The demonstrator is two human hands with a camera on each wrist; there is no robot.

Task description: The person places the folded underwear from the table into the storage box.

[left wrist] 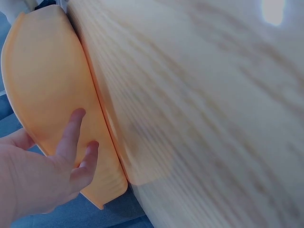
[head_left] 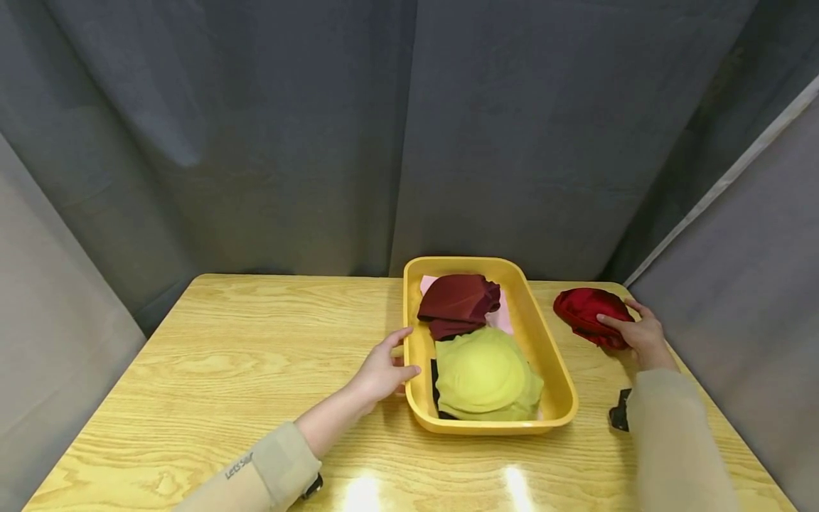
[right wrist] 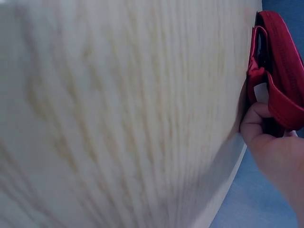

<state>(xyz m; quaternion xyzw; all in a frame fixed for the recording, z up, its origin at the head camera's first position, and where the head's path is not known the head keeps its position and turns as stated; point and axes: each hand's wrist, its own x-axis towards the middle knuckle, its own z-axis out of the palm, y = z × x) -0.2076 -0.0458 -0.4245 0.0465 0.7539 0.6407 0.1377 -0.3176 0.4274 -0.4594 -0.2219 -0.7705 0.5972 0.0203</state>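
Observation:
My left hand (head_left: 377, 370) holds the left side of a yellow plastic tray (head_left: 553, 363), straddling its rim. In the left wrist view, two fingertips of the left hand (left wrist: 42, 175) lie against the tray's outer wall (left wrist: 52, 71). At the table's far right corner, my right hand (head_left: 643, 338) grips the near right edge of a folded red bra (head_left: 589, 309). The right wrist view shows curled fingers of the right hand (right wrist: 273, 147) at the red bra's lower edge (right wrist: 282, 66), beside a white label. Inside the tray lie a folded yellow-green bra (head_left: 489, 373) and a folded maroon garment (head_left: 457, 302).
Pink fabric (head_left: 502, 313) and a black piece (head_left: 435, 384) show beneath the folded items. The tray stands on a wood-grain table (head_left: 256, 355). Grey curtains (head_left: 288, 142) hang behind it, and a light panel (head_left: 755, 270) borders the right edge.

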